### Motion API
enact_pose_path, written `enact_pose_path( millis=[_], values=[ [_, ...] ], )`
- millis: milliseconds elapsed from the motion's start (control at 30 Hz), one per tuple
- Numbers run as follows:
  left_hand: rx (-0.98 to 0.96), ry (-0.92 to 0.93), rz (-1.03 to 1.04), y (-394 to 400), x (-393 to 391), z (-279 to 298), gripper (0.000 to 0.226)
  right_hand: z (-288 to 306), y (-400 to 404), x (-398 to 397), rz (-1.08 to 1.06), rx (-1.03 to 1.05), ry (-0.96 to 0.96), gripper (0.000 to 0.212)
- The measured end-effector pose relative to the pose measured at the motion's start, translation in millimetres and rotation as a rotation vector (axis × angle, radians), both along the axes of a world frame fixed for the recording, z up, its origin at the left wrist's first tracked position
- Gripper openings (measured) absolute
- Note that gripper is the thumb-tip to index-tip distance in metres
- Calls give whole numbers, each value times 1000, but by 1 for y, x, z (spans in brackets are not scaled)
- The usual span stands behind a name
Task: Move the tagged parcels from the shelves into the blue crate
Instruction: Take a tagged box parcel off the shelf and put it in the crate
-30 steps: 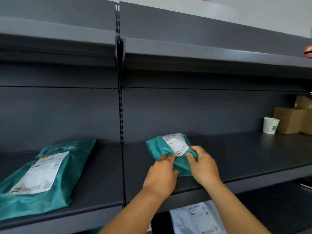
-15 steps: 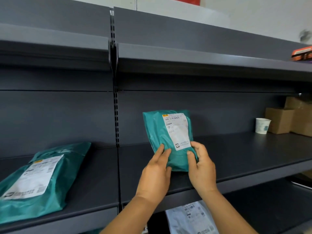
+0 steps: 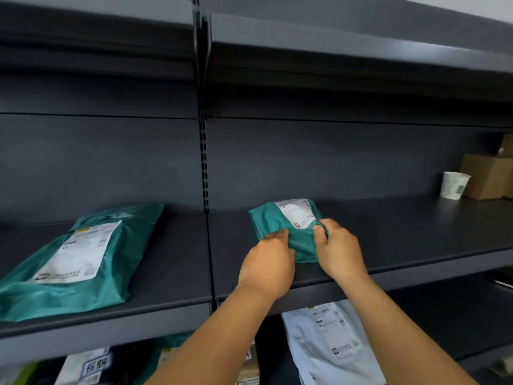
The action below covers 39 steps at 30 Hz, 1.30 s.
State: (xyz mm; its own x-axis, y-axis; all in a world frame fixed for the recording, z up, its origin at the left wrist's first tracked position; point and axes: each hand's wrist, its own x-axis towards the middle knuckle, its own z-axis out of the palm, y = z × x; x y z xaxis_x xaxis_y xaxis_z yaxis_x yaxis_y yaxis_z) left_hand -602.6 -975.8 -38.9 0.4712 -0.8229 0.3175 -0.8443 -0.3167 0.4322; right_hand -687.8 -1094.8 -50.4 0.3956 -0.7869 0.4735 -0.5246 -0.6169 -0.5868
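Teal parcel (image 3: 280,226) lies near shelf (image 3: 388,240) front edge | left hand (image 3: 266,262), right hand (image 3: 341,251) pinch its near end | long axis runs toward back wall

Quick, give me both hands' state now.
Left hand: grips the small green parcel.
Right hand: pinches the same parcel.

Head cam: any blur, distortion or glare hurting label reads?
Head view: wide-angle bends the shelf edge; motion blur smears print on the small teal parcel held by the left hand and right hand; large teal parcel label soft; lower shelf dim; no glare.
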Motion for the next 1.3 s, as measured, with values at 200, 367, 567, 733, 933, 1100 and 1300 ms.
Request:
enact_pose_path(
  millis=[200, 367, 567, 733, 933, 1100, 1300],
  values=[
    [13, -112, 97, 14, 6, -1, 65, 3, 17, -5, -27, -69, 44, 54],
    [17, -229, 156, 72, 19, -5, 70, -6, 68, 0, 3, -170, 122, 62],
    [31, -320, 211, 180, 32, -8, 70, -8, 171, 29, 120, -186, 125, 62],
    [63, -302, 310, 292, 51, -21, 71, -19, 278, 58, 269, -158, 170, 61],
    [95, -244, 441, 424, 70, -35, 69, -35, 401, 87, 415, -131, 210, 62],
    [94, -197, 552, 520, 81, -44, 70, -44, 492, 111, 528, -127, 245, 61],
    [94, -161, 725, 625, 96, -54, 69, -52, 589, 146, 687, -152, 254, 61]
  ],
)
